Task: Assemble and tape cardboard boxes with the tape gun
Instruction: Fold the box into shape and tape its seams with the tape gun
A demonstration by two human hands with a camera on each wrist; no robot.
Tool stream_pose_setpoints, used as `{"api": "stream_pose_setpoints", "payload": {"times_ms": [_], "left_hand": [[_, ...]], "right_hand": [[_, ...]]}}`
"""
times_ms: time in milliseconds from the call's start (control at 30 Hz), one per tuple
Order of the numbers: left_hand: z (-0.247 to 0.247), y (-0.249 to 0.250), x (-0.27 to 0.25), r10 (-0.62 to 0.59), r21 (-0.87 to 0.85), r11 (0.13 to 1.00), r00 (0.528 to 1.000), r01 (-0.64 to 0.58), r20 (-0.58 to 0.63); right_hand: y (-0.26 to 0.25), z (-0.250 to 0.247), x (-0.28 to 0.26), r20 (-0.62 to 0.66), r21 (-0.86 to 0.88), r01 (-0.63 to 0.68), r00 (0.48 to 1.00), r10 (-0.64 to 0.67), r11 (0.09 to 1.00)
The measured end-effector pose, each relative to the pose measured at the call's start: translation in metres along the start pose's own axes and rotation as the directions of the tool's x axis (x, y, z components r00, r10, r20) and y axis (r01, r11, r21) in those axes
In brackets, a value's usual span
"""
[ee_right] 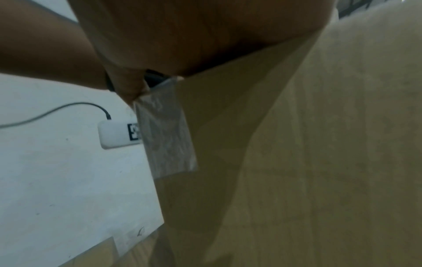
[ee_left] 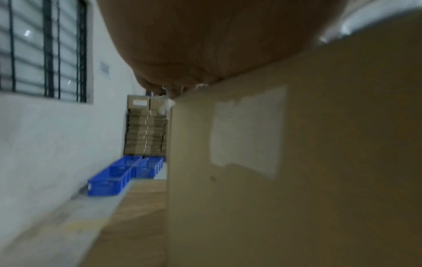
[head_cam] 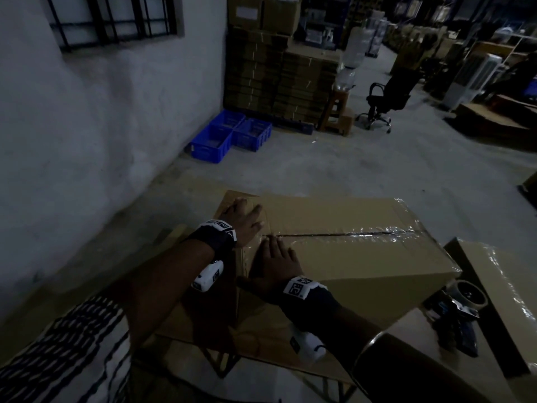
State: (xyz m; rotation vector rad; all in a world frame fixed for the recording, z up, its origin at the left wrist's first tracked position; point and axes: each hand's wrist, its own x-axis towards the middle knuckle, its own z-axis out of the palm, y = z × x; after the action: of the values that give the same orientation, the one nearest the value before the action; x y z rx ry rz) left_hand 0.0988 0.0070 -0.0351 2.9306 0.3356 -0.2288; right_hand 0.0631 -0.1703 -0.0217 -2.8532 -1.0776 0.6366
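Evidently both palms lie flat, fingers straight, gripping nothing: left hand (head_cam: 242,218) and right hand (head_cam: 277,261) press tape (head_cam: 343,232) onto the box (head_cam: 363,257) seam; tape gun (head_cam: 462,309) rests at four o'clock.

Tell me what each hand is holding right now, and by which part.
Nothing is gripped. The left hand and right hand lie flat on the cardboard box top by the taped seam. The tape gun lies untouched.
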Motion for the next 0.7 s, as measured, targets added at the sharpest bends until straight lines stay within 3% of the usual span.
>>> {"api": "stream_pose_setpoints", "payload": {"times_ms": [133, 367, 533, 700], "left_hand": [[-0.009, -0.012, -0.007, 0.03, 0.134, 0.991, 0.999, -0.026, -0.027], [-0.01, -0.03, -0.048, -0.021, 0.235, 0.971, 0.999, 0.028, -0.033], [-0.008, -0.008, -0.082, -0.062, 0.244, 0.968, 0.998, 0.056, 0.017], [0.001, 0.023, -0.099, -0.034, 0.322, 0.945, 0.997, 0.055, -0.072]], "right_hand": [[0.001, -0.002, -0.006, 0.006, -0.017, 0.047, 0.999, -0.047, 0.999], [0.026, -0.005, -0.01, 0.018, -0.061, 0.221, 0.975, -0.22, 0.973], [0.064, -0.005, -0.018, -0.089, -0.094, 0.278, 0.954, -0.287, 0.956], [0.112, -0.011, -0.037, -0.145, -0.134, 0.254, 0.951, -0.272, 0.958]]}}
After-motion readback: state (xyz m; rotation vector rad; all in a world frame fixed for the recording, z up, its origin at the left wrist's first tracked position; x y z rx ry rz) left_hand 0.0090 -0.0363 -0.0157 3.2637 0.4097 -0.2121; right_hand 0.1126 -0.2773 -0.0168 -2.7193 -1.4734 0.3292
